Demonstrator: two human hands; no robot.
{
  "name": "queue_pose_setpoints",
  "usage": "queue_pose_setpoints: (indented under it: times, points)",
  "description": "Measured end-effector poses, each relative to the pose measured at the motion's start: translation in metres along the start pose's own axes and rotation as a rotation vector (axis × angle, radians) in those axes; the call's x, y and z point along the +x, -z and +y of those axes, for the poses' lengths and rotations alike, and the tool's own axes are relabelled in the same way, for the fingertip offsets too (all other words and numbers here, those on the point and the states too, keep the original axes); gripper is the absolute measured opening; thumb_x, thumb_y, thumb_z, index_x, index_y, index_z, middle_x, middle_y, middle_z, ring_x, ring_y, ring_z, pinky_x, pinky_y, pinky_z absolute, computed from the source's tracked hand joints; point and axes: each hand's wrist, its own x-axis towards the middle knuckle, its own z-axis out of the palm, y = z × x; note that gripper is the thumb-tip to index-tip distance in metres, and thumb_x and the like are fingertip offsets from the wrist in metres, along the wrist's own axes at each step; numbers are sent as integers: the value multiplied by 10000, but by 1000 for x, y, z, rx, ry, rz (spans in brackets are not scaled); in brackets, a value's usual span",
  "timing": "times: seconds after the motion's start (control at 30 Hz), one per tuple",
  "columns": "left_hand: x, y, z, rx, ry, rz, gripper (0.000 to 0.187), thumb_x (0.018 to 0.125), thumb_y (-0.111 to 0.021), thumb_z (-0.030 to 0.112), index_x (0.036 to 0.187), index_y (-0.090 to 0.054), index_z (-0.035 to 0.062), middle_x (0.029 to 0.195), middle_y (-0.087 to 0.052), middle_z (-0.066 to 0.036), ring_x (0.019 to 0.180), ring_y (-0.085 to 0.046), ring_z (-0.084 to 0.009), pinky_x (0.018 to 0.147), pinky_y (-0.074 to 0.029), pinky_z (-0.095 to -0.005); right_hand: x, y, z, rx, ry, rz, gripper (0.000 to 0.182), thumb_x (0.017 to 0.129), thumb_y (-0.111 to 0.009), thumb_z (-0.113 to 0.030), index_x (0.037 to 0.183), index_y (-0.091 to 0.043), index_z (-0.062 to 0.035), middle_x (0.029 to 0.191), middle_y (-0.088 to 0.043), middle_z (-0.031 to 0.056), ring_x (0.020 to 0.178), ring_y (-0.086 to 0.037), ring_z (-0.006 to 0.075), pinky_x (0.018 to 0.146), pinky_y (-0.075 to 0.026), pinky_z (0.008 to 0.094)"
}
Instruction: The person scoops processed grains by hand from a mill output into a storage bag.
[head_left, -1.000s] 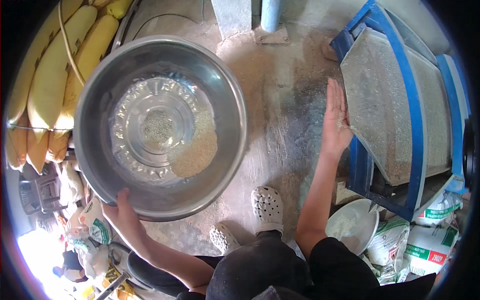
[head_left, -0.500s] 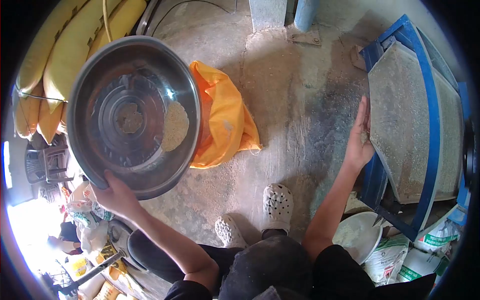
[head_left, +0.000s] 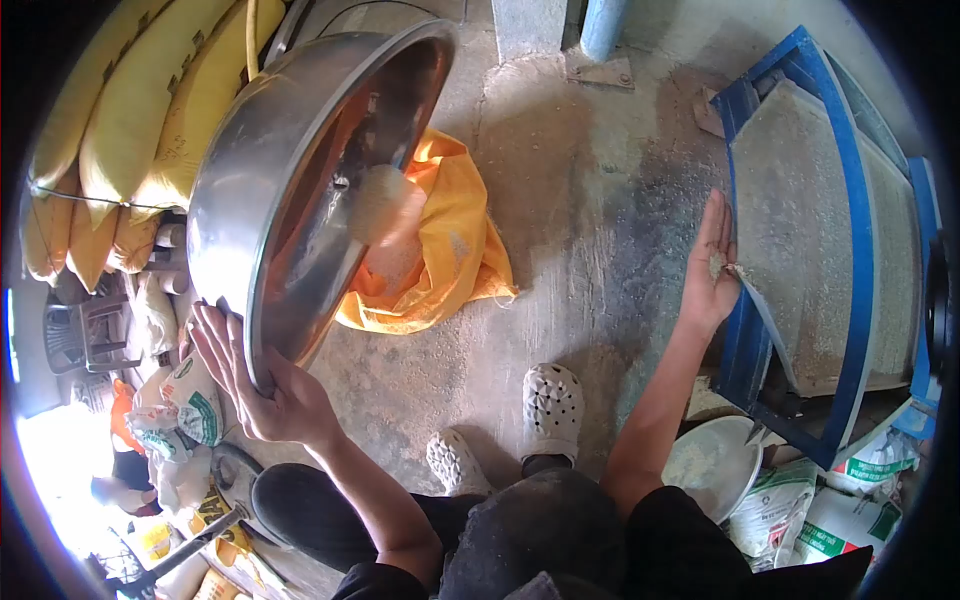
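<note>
My left hand (head_left: 285,398) grips the lower rim of a wide metal basin (head_left: 245,180), fingers spread along its outer wall. Steeply tilted, the basin has its mouth facing right. Pale grain (head_left: 385,205), blurred by motion, slides off its inner side toward an orange sack (head_left: 460,225) on the floor, whose open mouth shows more grain inside. Off to the right, my right hand (head_left: 708,275) is open, palm up, with a little grain on the palm. Its fingers lie beside the edge of a blue-framed tray (head_left: 800,240) dusted with grain.
Big yellow sacks (head_left: 150,110) are piled at the upper left. A pale bowl (head_left: 715,465) sits under the blue frame, near white printed bags (head_left: 775,510). Grain is scattered over the concrete floor (head_left: 560,260). A plastic chair (head_left: 95,335) stands far left.
The basin has tipped from nearly facing me to steeply rightward, and its grain has slid toward the orange sack. My left hand moved right and lower; my right hand turned its palm up slightly.
</note>
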Motion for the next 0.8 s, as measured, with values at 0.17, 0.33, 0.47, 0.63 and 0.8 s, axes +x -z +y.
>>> queue_pose_setpoints:
  times: [0.17, 0.33, 0.47, 0.63, 0.8]
  points:
    - [-4, 13, -3, 9, 50, 72, 283, 864, -601, -7, 1141, -612, -63, 1191, -625, -170, 1032, -638, -226, 889, -485, -333, -1, 5, -3, 0, 16, -1, 488, 1038, -209, -235, 1481, -119, -52, 1558, -88, 101, 1429, -90, 309, 1175, -107, 502]
    - [5, 37, -8, 204, 159, 322, 202, 781, -764, 76, 876, -660, -69, 854, -703, -127, 686, -666, -163, 644, -528, -249, 2, 2, -13, -6, 19, 49, 489, 1016, -292, -167, 1468, -170, -22, 1538, -165, 143, 1416, -140, 340, 1171, -145, 503]
    - [30, 43, 13, -54, 244, 440, 222, 753, -775, 56, 876, -651, -81, 893, -693, -140, 746, -651, -163, 685, -521, -238, 3, 2, -14, -103, 31, -1, 477, 990, -331, -107, 1429, -232, 50, 1515, -208, 188, 1396, -194, 374, 1163, -183, 514]
    - [53, 15, 98, -486, 794, 285, 281, 793, -588, -7, 1068, -619, -55, 1085, -644, -147, 1001, -609, -242, 853, -510, -365, -3, -2, -13, -68, 66, -6, 466, 971, -338, -79, 1409, -273, 69, 1492, -261, 206, 1385, -225, 380, 1157, -197, 519]
    - [25, -33, 132, -643, 914, -270, 370, 725, -505, -71, 1087, -584, -70, 996, -633, -133, 859, -582, -191, 791, -470, -312, -12, -2, -19, -90, 77, 1, 464, 969, -350, -126, 1372, -314, 102, 1457, -301, 249, 1370, -256, 397, 1145, -226, 532]
